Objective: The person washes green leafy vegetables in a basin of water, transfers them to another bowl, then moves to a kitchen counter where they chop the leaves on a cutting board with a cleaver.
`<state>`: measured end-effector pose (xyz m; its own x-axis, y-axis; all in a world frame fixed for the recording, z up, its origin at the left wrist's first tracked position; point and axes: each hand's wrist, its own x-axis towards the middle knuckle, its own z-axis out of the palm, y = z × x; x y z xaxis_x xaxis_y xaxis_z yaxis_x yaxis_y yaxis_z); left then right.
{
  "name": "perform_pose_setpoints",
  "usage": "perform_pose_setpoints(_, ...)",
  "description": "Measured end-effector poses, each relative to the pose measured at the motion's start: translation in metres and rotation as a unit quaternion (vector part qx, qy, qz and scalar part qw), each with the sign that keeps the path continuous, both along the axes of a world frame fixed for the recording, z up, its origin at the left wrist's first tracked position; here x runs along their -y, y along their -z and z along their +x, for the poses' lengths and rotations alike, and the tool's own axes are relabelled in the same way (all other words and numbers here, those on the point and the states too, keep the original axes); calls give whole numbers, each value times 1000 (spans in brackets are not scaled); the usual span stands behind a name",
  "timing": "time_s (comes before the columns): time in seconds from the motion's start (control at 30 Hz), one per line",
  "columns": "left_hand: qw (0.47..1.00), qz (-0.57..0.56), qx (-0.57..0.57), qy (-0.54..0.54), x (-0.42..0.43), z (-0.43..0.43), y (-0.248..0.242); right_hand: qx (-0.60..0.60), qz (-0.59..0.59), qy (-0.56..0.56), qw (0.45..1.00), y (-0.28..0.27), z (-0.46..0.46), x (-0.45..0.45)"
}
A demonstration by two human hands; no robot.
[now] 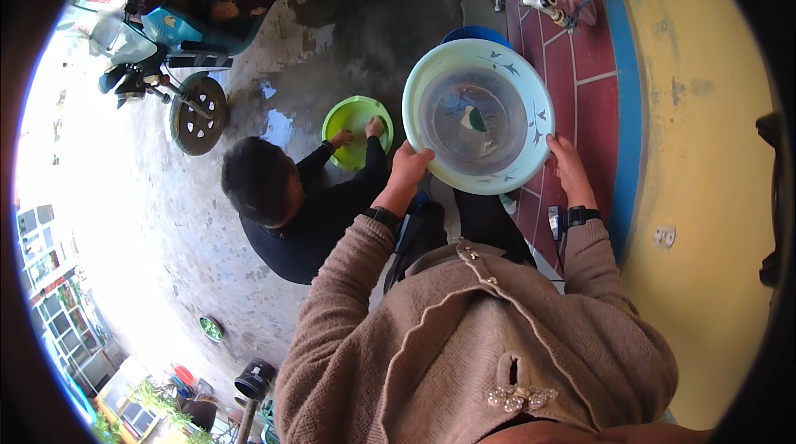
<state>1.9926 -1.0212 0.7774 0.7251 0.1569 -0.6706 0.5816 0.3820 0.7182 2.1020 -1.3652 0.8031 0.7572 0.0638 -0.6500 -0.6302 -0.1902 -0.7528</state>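
Note:
A pale mint plastic basin [418,99] with dark printed motifs on its inner wall is held in front of my body. My left hand [407,171] grips its near-left rim, thumb over the edge. At the near-right rim, my right hand [567,164] has its thumb on top, the fingers mostly hidden behind. The basin's bottom looks see-through, and a small white and green patch [476,119] shows at its centre. Whether water lies inside I cannot tell. Part of a blue basin [476,35] shows beyond the far rim.
To my left a crouching person [298,214] in black has both hands in a lime-green basin [353,109]. A parked electric vehicle [205,27] stands farther left on wet concrete. White pipes and a tap [547,5] jut from the red tiled wall base [594,86] at right.

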Motion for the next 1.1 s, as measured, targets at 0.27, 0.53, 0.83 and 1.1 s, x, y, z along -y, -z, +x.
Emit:
perform_pose_setpoints(0.27,995,39,48,74,8,-116,-24,-21,23,91,995,11,-152,12)
perform_pose_setpoints(0.53,991,80,66,86,39,-268,-31,48,51,120,990,14,-306,41)
perform_pose_setpoints(0.83,998,-5,67,-5,62,-476,-54,100,52,73,991,-10,-463,45)
perform_pose_setpoints(1.1,997,4,7,-82,22,-670,-72,81,31,-90,992,-38,-563,-32)
